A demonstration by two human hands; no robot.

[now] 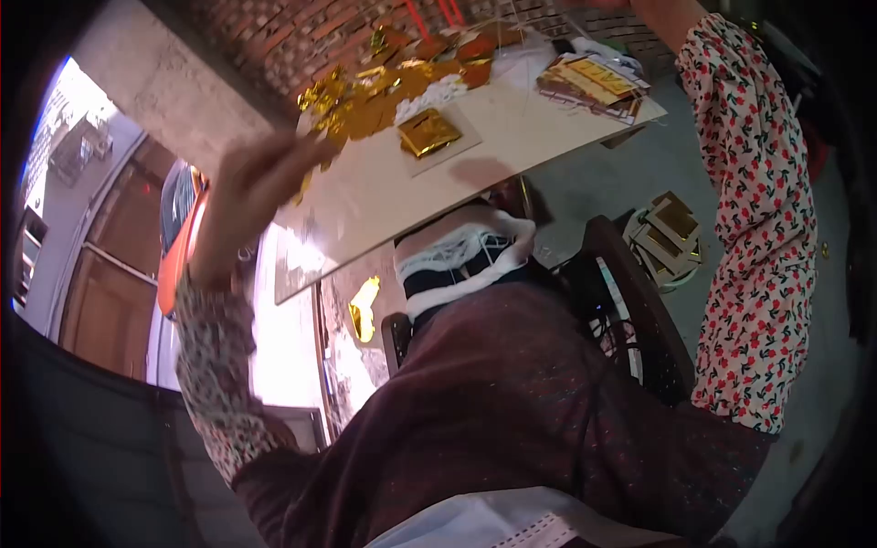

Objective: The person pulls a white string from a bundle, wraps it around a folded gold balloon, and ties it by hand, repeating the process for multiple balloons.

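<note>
My left hand is raised beside the left edge of the white table. It is smeared by motion, so I cannot make out whether its fingers hold anything. My right hand reaches past the far right of the table and is mostly cut off by the top of the view. A square gold foil piece lies on a pale square board on the table. Crumpled gold foil scraps are heaped behind it, nearest to my left hand.
White scraps lie by the foil. A stack of printed cards sits at the table's right end. Below, a container holds gold-faced square pieces. A dark chair arm is beside my lap, and a brick wall stands behind.
</note>
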